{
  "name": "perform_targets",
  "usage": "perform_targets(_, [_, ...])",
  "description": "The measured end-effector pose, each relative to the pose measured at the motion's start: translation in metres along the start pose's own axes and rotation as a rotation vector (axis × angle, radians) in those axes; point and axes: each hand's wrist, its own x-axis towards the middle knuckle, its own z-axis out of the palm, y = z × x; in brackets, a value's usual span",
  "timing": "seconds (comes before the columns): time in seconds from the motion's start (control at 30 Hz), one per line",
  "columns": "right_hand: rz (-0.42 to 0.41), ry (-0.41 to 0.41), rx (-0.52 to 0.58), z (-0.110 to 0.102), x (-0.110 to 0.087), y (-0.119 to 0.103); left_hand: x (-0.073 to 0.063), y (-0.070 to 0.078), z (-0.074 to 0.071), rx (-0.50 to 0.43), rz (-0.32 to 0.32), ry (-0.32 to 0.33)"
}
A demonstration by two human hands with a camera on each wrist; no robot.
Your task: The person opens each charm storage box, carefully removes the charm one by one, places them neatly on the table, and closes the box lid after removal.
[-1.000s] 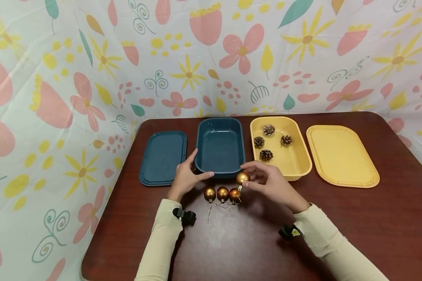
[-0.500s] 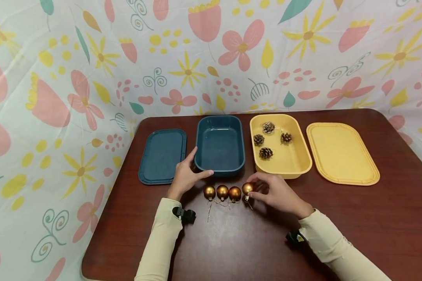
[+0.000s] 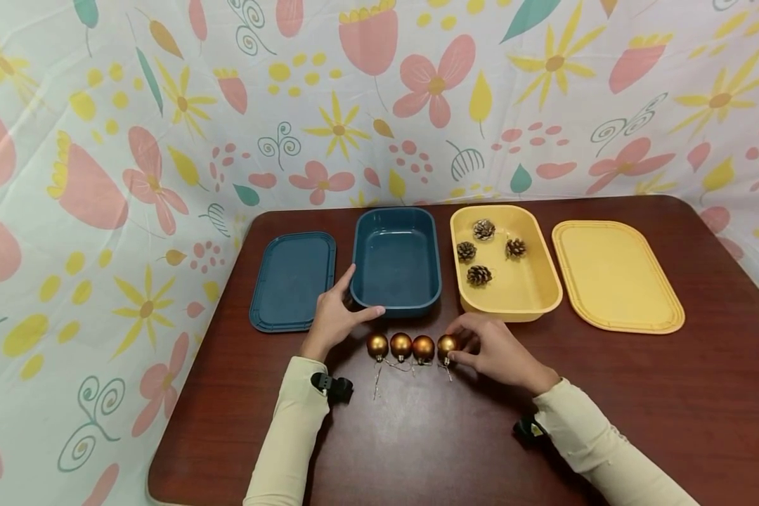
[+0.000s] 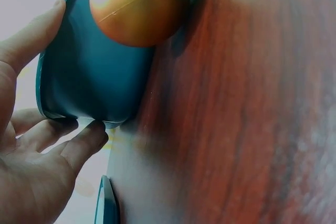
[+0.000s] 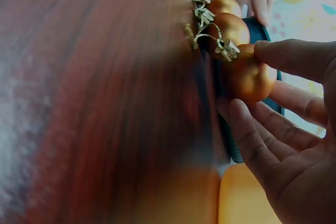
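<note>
My right hand (image 3: pixel 496 351) pinches a gold Christmas bauble (image 3: pixel 447 346) between thumb and fingers at the right end of a row; its metal cap and thin cord point toward me. Three more baubles (image 3: pixel 401 346) stand to its left on the table, the third more coppery. In the right wrist view the thumb lies on top of the held bauble (image 5: pixel 249 80), with fingers beneath and behind. My left hand (image 3: pixel 332 320) rests at the near left corner of a dark blue box (image 3: pixel 397 270), thumb along the front, fairly straight fingers touching the side.
Right of the blue box stands a yellow box (image 3: pixel 531 281) with several pine cones (image 3: pixel 478 275) inside. A blue lid (image 3: pixel 294 281) lies at far left, a yellow lid (image 3: pixel 616 274) at far right. A flowered cloth (image 3: pixel 379 105) hangs behind the brown table (image 3: pixel 430 443).
From near the blue box's front right corner, my right hand has brought its bauble down and slightly right, to the row's end. My left hand has stayed at the box.
</note>
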Motion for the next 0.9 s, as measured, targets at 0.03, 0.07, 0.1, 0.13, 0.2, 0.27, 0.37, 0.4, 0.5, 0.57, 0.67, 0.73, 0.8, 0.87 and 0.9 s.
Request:
perform_targets(0.03, [-0.003, -0.001, -0.002, 0.0007, -0.0004, 0.0001, -0.0001, 0.0, 0.0001, 0.0, 0.001, 0.0])
perform_targets(0.07, [-0.007, -0.001, -0.002, 0.0014, -0.0007, 0.0003, -0.0002, 0.0, 0.0002, -0.001, 0.001, 0.0])
perform_targets(0.1, [-0.009, -0.002, -0.001, 0.0022, -0.0009, 0.0006, -0.0004, 0.0, 0.0003, -0.002, 0.001, 0.003])
perform_targets(0.13, [-0.013, -0.002, -0.002, 0.003, -0.001, 0.0009, -0.0005, 0.0, 0.0004, -0.003, 0.002, 0.004])
perform_targets(0.2, [-0.021, -0.001, -0.007, 0.0047, -0.0012, 0.0016, -0.0004, -0.0001, 0.0006, -0.005, 0.003, 0.007])
perform_targets(0.27, [-0.027, 0.002, -0.014, 0.006, -0.0014, 0.0022, -0.0005, -0.0002, 0.0006, -0.001, 0.003, 0.006])
perform_targets(0.37, [-0.033, 0.009, -0.03, 0.0075, -0.0015, 0.0025, -0.0004, 0.0, 0.0001, 0.004, 0.001, 0.004])
perform_targets(0.4, [-0.033, 0.01, -0.033, 0.0079, -0.0015, 0.0026, -0.0003, 0.0003, -0.0003, 0.006, 0.003, 0.004])
perform_targets(0.5, [-0.03, 0.012, -0.033, 0.0089, -0.0019, 0.0025, -0.0001, 0.0021, -0.0015, 0.014, 0.006, 0.002])
perform_targets(0.57, [-0.03, 0.011, -0.033, 0.0096, -0.0019, 0.0025, 0.0001, 0.003, -0.0021, 0.019, 0.009, 0.003])
perform_targets(0.67, [-0.031, 0.017, -0.041, 0.01, -0.0024, 0.0025, 0.0002, 0.0039, -0.0024, 0.023, 0.007, 0.003])
perform_targets(0.73, [-0.033, 0.024, -0.054, 0.01, -0.0028, 0.0026, 0.0, 0.004, -0.002, 0.025, 0.004, 0.0])
perform_targets(0.8, [-0.033, 0.029, -0.063, 0.0098, -0.0031, 0.0029, -0.0004, 0.0038, -0.0017, 0.023, 0.001, -0.002])
perform_targets(0.87, [-0.032, 0.033, -0.071, 0.0094, -0.0033, 0.0032, -0.0008, 0.0037, -0.0014, 0.025, -0.002, -0.003])
perform_targets(0.9, [-0.031, 0.033, -0.076, 0.0092, -0.0033, 0.0033, -0.001, 0.0036, -0.0012, 0.022, -0.003, -0.003])
